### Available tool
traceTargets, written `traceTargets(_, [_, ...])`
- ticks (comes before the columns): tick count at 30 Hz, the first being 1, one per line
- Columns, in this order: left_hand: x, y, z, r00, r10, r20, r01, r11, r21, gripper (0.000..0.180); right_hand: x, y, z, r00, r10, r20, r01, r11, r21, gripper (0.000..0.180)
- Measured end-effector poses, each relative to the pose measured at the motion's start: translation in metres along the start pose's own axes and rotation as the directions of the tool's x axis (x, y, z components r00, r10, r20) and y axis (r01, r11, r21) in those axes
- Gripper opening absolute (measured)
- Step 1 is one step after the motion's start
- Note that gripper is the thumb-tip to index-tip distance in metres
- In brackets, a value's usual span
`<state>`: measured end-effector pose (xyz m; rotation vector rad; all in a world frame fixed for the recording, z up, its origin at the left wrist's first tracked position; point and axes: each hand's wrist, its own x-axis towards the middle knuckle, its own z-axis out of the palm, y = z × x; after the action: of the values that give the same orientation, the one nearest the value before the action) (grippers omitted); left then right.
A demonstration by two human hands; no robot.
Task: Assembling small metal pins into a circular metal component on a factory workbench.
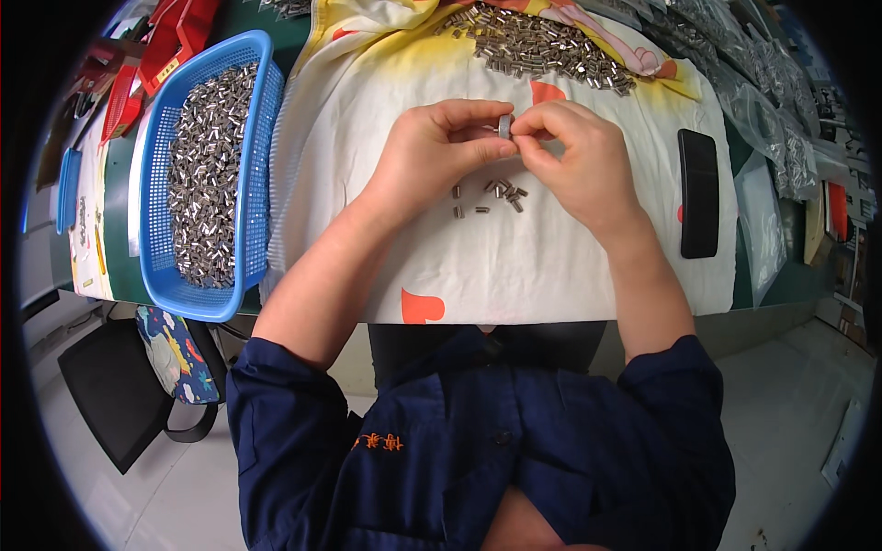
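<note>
Both hands meet above the white cloth (367, 266). Between thumb and fingers, my left hand (430, 147) grips a small grey metal ring-shaped piece (504, 127). My right hand (581, 156) pinches at the right side of that piece; whatever its fingertips hold is hidden or too small to make out. Just below the hands, several short metal cylinders (505, 191) lie loose on the cloth. Farther back is a large heap of similar metal cylinders (542, 50).
A blue plastic basket (253, 174) full of small metal cylinders stands at the left. To the right lies a black phone (698, 193). Clear plastic bags (772, 119) of metal parts crowd the far right. Red bins (175, 46) sit at the far left; a black chair (119, 386) stands below.
</note>
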<state>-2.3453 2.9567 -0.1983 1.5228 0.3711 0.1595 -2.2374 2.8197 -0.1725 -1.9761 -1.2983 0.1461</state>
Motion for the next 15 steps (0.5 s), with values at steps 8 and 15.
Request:
traceTargets(8, [-0.002,0.003,-0.002,0.996,-0.027,0.081,0.042,0.982,-0.185,0.036,0.005,0.008,-0.012,0.954,0.185,0.235,-0.261,0.898,0.354,0.010])
traceTargets(15, [-0.007,0.010,0.002,0.968,-0.078,0.238,0.111,0.986,-0.126,0.035,0.028,0.042,-0.023,0.971,0.232,0.059,-0.235,0.970,0.054,0.011])
